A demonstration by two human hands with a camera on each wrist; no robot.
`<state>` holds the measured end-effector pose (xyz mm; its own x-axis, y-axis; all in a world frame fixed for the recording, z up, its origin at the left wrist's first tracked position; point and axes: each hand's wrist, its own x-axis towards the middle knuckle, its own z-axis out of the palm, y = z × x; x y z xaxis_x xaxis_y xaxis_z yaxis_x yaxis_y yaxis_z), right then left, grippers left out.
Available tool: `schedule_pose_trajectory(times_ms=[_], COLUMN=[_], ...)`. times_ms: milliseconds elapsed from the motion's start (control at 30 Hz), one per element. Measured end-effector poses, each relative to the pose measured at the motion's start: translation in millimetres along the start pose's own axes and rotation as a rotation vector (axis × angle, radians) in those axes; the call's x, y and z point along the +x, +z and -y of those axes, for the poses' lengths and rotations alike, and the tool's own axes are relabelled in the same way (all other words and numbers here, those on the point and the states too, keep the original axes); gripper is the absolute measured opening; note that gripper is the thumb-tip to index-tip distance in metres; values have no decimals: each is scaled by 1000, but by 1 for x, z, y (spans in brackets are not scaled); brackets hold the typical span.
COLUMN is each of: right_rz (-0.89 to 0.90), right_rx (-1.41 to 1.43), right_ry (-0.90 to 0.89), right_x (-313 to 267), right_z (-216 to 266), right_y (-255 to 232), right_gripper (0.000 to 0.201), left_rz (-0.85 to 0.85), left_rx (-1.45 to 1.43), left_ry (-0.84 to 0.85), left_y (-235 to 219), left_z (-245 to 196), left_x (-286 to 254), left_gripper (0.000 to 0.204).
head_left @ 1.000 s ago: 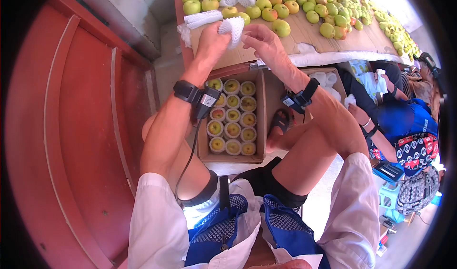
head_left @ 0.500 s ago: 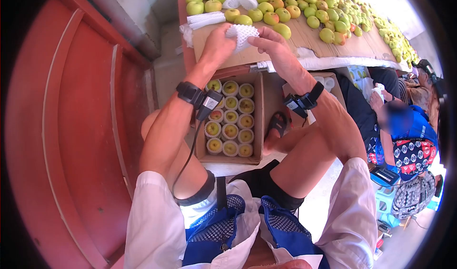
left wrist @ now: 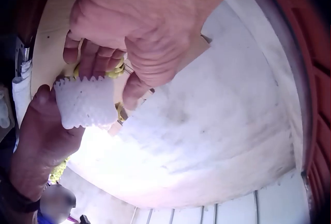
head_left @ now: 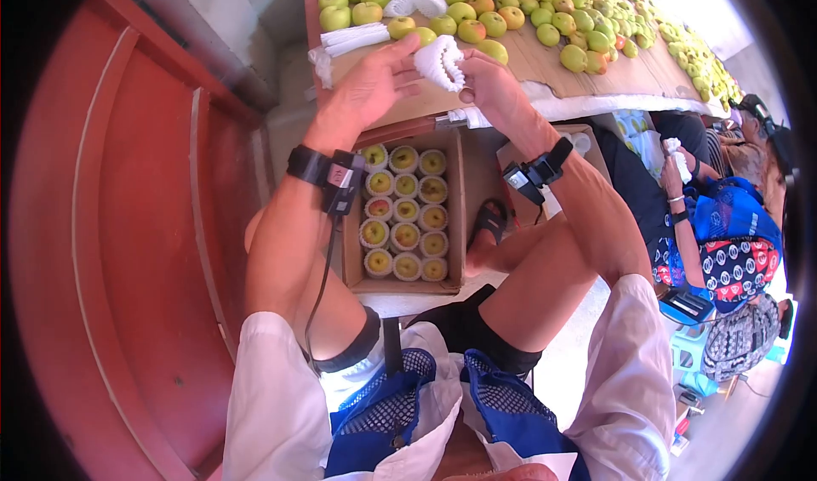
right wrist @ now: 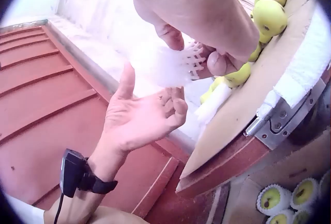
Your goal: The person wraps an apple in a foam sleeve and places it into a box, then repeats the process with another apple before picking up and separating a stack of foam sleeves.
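A white foam fruit net (head_left: 440,62) is held up over the near edge of the table, its scalloped mouth spread. My right hand (head_left: 494,90) pinches the net's rim between thumb and fingers; the right wrist view shows those fingertips (right wrist: 217,63) at its mesh edge. Just left of the net is my left hand (head_left: 372,85), palm turned toward it and fingers loosely extended. In the left wrist view this left hand (left wrist: 150,27) hangs above the net, thumb apart from the fingers.
Loose green apples (head_left: 587,34) cover much of the table (head_left: 545,64). Flat foam nets (head_left: 356,39) lie near its left corner. Below, a cardboard box (head_left: 464,217) holds netted apples in rows. A red door (head_left: 145,226) stands at left; another person (head_left: 723,226) sits at right.
My left hand has let go of the foam net and opened, drawing a little left. The right hand keeps hold of the net, whose mouth now faces right and down.
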<state>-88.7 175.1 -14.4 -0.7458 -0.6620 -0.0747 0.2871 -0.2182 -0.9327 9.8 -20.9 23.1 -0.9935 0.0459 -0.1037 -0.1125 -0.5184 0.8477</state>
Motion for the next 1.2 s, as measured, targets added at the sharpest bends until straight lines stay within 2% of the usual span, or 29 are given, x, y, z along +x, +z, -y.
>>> schedule_pose_trajectory(times_ms=[133,200,433,633,767,867,967,1067,1167,1200], right_rz=[3,3,45,76,23,-70,-490,-860,-926,-844], right_rx=[-11,-38,-23,-35,-104,-587,-810,-1170,-1324,-1348], right_ry=[49,55,72,108,103,-21,-281,-299,-252,-156], right_x=[1,3,6,8,10,4,35,32,49,52], right_z=[-7,-10,-14,-23,-21,4,-10,12,0,-1], right_y=[-1,-1,7,7,14,8,-34,-45,-74,-80], right_gripper=[13,14,18,20,19,29,42,54,55,58], left_rz=[59,37,26,8,12,-39,-90,-82,-86,-87], left_rx=[-31,-54,-123,-128,-152,-137,-136,-181,-212,-217], left_ry=[-135,-174,-247,-242,-145,-43,40,81,83,87], left_y=[-21,-19,-20,-27,-22,-30,-29,-29,-32,-32], left_z=[10,15,18,17,14,8,-4,-14,-19,-20], left_x=[6,2,-7,-8,-14,-11,-18,-24,-23,-23], left_gripper=[38,36,34,40,43,45,47,49,49,49])
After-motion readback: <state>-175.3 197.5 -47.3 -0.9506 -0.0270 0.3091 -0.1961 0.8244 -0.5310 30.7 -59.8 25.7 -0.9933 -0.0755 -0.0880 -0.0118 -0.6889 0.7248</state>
